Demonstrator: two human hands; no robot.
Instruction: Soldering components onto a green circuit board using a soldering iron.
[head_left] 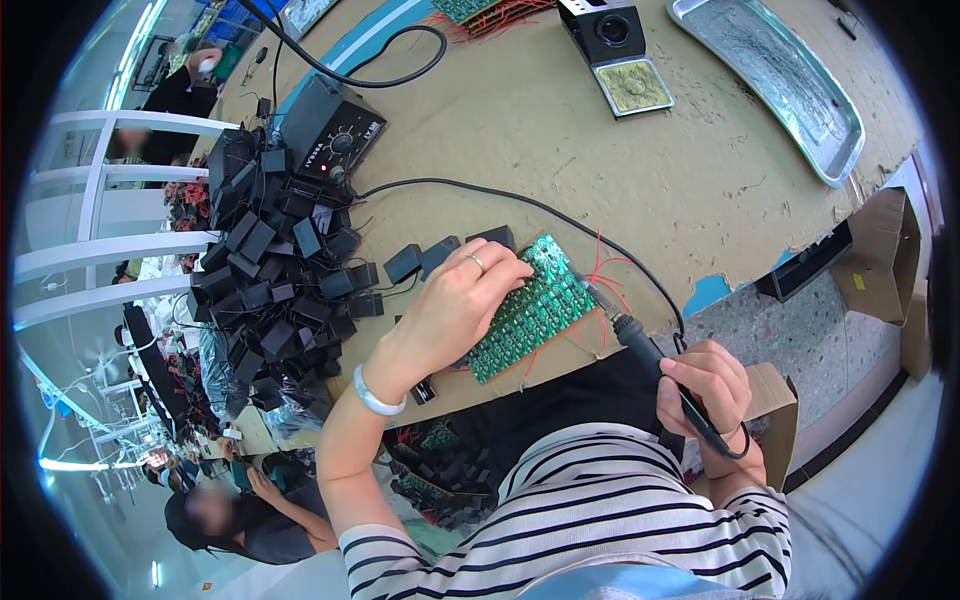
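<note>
A green circuit board panel [530,318] lies tilted near the table's front edge, with thin red wires sticking out around it. My left hand [462,290], with a ring and a pale bangle, rests over the panel's left side. Its fingertips are pinched together on the board's surface, and what they hold is hidden. In my right hand [705,388] is a soldering iron [650,355], gripped like a pen, its tip at the panel's right edge beside the red wires [606,272]. Several small black plastic cases [403,263] lie just behind my left hand.
A big heap of black cases [265,290] stands at the left, by a black soldering station [330,130]. The iron's cord [520,198] crosses the table. Farther back are an iron stand with yellow sponge [632,86] and a metal tray [790,80]. Another person [250,520] sits at lower left.
</note>
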